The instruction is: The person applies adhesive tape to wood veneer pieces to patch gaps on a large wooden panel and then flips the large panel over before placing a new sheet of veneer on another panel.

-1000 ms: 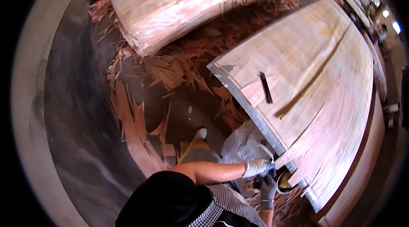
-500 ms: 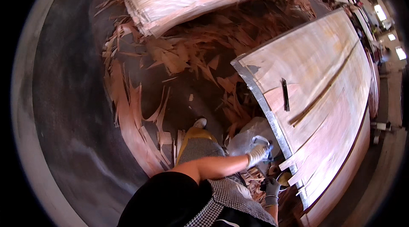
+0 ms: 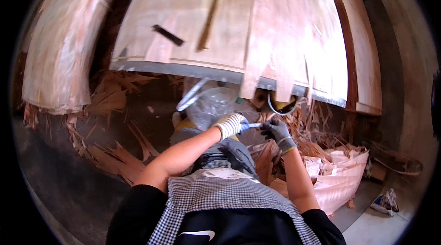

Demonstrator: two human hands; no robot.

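Observation:
My left hand [image 3: 232, 126], in a striped white glove with blue at the fingers, is closed in front of my apron. A thin pale stick-like piece [image 3: 253, 125] juts from its fingers toward my right hand; its kind is unclear. My right hand [image 3: 276, 130], in a grey glove with dark fingertips, is bent close to the piece's end. Whether it grips the piece is too blurred to tell. A clear plastic bag [image 3: 212, 106] hangs just beyond my left hand, with a long whitish strip [image 3: 192, 95] beside it.
Ahead stands a stack of wood veneer sheets [image 3: 183, 10] with a grey front edge, bearing a black strip [image 3: 168, 35] and a narrow brown stick [image 3: 212, 10]. A round pale-rimmed object [image 3: 282, 109] sits under its edge. Torn veneer scraps [image 3: 335, 171] lie around my legs.
My view has swung right, bringing the veneer stack in front of me. My hands have come closer together, and my left hand is now farther from the plastic bag.

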